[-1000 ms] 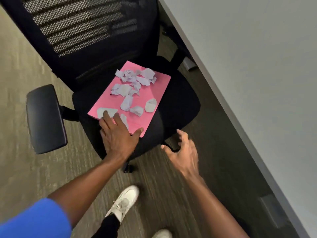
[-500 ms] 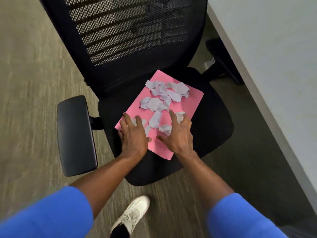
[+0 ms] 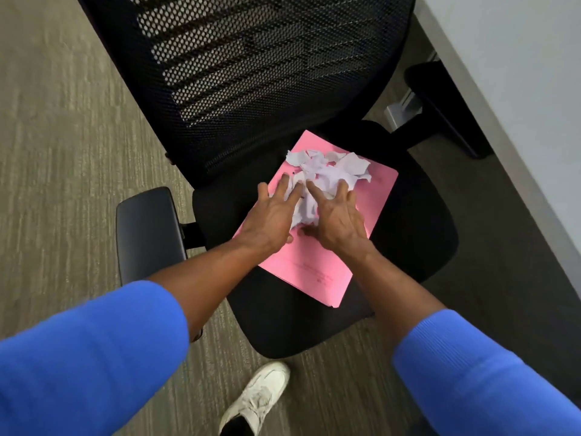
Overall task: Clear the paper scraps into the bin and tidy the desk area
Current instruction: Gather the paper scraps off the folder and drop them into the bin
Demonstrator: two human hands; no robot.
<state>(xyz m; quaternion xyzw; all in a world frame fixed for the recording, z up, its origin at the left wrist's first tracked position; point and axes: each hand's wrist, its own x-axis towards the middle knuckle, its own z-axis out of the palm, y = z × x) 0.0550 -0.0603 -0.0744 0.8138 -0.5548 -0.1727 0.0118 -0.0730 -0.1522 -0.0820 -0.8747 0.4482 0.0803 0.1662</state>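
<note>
Paper scraps (image 3: 327,174) lie bunched in one loose white heap on the far half of a pink folder (image 3: 317,272), and both hands press in on that heap from the near side. The left hand (image 3: 270,215) lies flat with its fingers (image 3: 284,184) spread and straight, the tips touching the left edge of the heap. The right hand (image 3: 338,215) mirrors it, fingers splayed and slightly bent, resting against the right and near side of the scraps. Neither hand has closed around anything; the palms face down and the two thumbs sit close together near the middle of the folder, with some scraps showing between the hands. The far part of the heap spreads out beyond the fingertips, with a few larger torn pieces fanned toward the folder's back corner.

The folder lies at an angle on the black seat (image 3: 415,234) of an office chair, its near corner reaching toward the seat's front edge. Behind it rises the chair's mesh backrest (image 3: 251,67). One padded armrest (image 3: 147,234) sticks out on the left; the other (image 3: 440,102) shows at the upper right, partly under the edge of a pale desk (image 3: 518,73). Blue sleeves (image 3: 88,366) cover both forearms up to mid-arm. Below the seat, a white sneaker (image 3: 257,398) stands on the grey-brown carpet (image 3: 63,152).
</note>
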